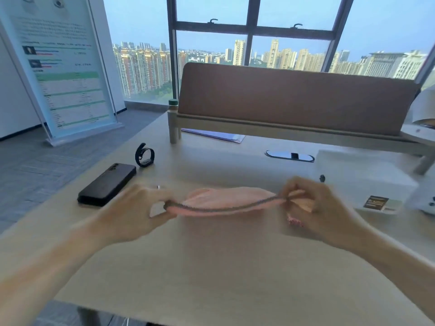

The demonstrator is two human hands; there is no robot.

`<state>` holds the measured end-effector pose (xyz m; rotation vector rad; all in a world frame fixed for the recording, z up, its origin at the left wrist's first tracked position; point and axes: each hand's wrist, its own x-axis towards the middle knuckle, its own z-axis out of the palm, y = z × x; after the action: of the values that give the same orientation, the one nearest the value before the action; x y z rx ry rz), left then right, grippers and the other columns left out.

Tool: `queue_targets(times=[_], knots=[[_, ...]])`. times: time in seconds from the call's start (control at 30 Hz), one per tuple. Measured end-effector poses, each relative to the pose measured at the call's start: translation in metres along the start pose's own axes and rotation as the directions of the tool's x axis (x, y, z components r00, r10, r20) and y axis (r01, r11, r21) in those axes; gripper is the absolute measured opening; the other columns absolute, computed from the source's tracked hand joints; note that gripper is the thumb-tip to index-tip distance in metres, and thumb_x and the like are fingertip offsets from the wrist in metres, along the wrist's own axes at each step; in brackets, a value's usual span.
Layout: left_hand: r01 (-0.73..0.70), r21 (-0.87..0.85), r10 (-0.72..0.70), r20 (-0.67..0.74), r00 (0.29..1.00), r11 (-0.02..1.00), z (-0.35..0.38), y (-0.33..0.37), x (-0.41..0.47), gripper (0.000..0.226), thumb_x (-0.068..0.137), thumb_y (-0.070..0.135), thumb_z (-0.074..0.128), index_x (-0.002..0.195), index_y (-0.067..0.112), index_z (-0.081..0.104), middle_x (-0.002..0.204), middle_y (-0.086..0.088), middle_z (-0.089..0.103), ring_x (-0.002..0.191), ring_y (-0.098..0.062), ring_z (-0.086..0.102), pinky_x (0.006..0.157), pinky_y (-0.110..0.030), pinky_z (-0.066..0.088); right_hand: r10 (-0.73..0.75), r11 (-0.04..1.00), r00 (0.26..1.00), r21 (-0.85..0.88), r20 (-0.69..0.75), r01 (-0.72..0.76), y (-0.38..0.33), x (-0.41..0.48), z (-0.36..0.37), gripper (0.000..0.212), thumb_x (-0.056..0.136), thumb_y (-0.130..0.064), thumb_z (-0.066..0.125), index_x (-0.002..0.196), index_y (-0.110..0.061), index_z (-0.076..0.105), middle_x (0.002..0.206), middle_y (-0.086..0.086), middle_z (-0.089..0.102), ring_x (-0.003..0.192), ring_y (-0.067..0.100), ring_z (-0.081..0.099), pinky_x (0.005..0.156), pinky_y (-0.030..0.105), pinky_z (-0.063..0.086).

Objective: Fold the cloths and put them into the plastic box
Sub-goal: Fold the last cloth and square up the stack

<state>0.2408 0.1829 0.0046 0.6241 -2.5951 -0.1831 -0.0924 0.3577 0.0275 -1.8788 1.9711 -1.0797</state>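
Desk in light wood. White plastic box at right, lid state unclear through blur. Pink cloth stretched above the desk centre, dark trim along its near edge. Left hand pinches its left end, right hand its right end. Black phone and watch sit left.

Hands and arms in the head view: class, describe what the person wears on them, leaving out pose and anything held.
Both forearms are bare, with no sleeves, gloves or wristwatch in view. The left hand has a small pale ring-like glint on one finger; blur hides its detail. The right hand shows nothing worn.
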Motion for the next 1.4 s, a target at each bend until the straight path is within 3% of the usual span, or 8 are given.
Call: queue_targets(times=[0.1, 0.23, 0.47, 0.6, 0.77, 0.97, 1.17, 1.4], knots=[[0.019, -0.08, -0.005, 0.169, 0.986, 0.997, 0.042, -0.01, -0.041, 0.013, 0.089, 0.028, 0.064, 0.096, 0.038, 0.068, 0.091, 0.023, 0.066, 0.085, 0.002, 0.062, 0.08, -0.01, 0.043, -0.028, 0.975, 0.987, -0.212, 0.159, 0.062, 0.025, -0.046, 0.037, 0.018, 0.079, -0.026, 0.06, 0.091, -0.038, 0.062, 0.092, -0.017, 0.069, 0.088, 0.005, 0.065, 0.076, 0.039, 0.057], [-0.032, -0.027, 0.034, 0.077, 0.996, 0.999, 0.056, -0.011, -0.06, 0.029, 0.09, 0.036, 0.065, 0.119, 0.034, 0.066, 0.122, 0.021, 0.061, 0.113, -0.001, 0.059, 0.097, -0.022, 0.047, -0.072, 0.938, 0.968, -0.313, 0.239, 0.147, 0.037, -0.071, 0.055, 0.036, 0.078, -0.026, 0.06, 0.112, -0.038, 0.058, 0.113, -0.025, 0.06, 0.104, 0.003, 0.062, 0.088, 0.03, 0.054], [-0.062, -0.194, 0.076, 0.064, 0.995, 0.979, 0.053, 0.007, -0.054, 0.019, 0.097, 0.039, 0.059, 0.102, 0.031, 0.076, 0.099, 0.022, 0.071, 0.093, 0.005, 0.067, 0.08, -0.024, 0.056, -0.296, 0.856, 0.919, -0.355, 0.261, 0.377, 0.037, -0.072, 0.052, 0.01, 0.098, -0.031, 0.061, 0.107, -0.028, 0.064, 0.105, -0.02, 0.061, 0.095, 0.006, 0.062, 0.084, 0.025, 0.052], [0.083, -0.325, -0.1, -0.036, 0.994, 0.942, 0.022, 0.018, -0.035, 0.018, 0.092, 0.047, 0.063, 0.094, 0.037, 0.078, 0.087, 0.026, 0.076, 0.08, 0.004, 0.072, 0.074, -0.011, 0.053, -0.21, 0.95, 0.974, -0.218, 0.087, 0.225, 0.023, -0.057, 0.038, 0.013, 0.101, -0.033, 0.058, 0.095, -0.028, 0.068, 0.089, -0.023, 0.065, 0.082, 0.0, 0.064, 0.071, 0.02, 0.051], [0.28, -0.402, -0.339, -0.08, 0.938, 0.871, 0.015, -0.001, 0.019, 0.009, 0.09, 0.023, 0.075, 0.087, 0.028, 0.081, 0.083, 0.014, 0.079, 0.078, -0.007, 0.072, 0.077, -0.022, 0.054, -0.01, 0.976, 0.995, -0.216, -0.102, -0.013, 0.015, 0.003, 0.024, 0.014, 0.094, -0.027, 0.067, 0.081, -0.031, 0.064, 0.078, -0.01, 0.072, 0.078, 0.011, 0.066, 0.074, 0.024, 0.049], [0.502, -0.3, -0.515, 0.042, 0.856, 0.811, 0.069, -0.043, 0.055, 0.009, 0.087, 0.028, 0.078, 0.078, 0.031, 0.077, 0.075, 0.012, 0.075, 0.072, -0.005, 0.069, 0.069, -0.025, 0.051, 0.156, 0.894, 0.987, -0.421, -0.027, -0.152, 0.031, 0.047, 0.049, 0.01, 0.097, -0.031, 0.064, 0.103, -0.026, 0.071, 0.096, -0.006, 0.074, 0.095, 0.019, 0.067, 0.088, 0.034, 0.052], [0.512, -0.138, -0.515, 0.016, 0.857, 0.848, 0.088, -0.047, 0.061, 0.014, 0.086, 0.03, 0.078, 0.074, 0.035, 0.072, 0.072, 0.017, 0.07, 0.07, 0.003, 0.063, 0.059, -0.013, 0.038, 0.151, 0.773, 0.988, -0.627, 0.034, -0.096, 0.037, 0.058, 0.066, 0.012, 0.099, -0.032, 0.06, 0.105, -0.026, 0.069, 0.092, -0.005, 0.069, 0.098, 0.02, 0.062, 0.114, 0.039, 0.035], [0.494, -0.124, -0.503, -0.063, 0.862, 0.861, 0.084, -0.044, 0.074, 0.007, 0.089, 0.032, 0.075, 0.083, 0.028, 0.076, 0.073, 0.018, 0.068, 0.07, 0.005, 0.06, 0.058, -0.008, 0.034, 0.175, 0.828, 0.984, -0.535, -0.036, -0.167, 0.042, 0.067, 0.057, 0.016, 0.097, -0.03, 0.064, 0.11, -0.024, 0.071, 0.1, -0.008, 0.075, 0.102, 0.018, 0.067, 0.101, 0.033, 0.041]])
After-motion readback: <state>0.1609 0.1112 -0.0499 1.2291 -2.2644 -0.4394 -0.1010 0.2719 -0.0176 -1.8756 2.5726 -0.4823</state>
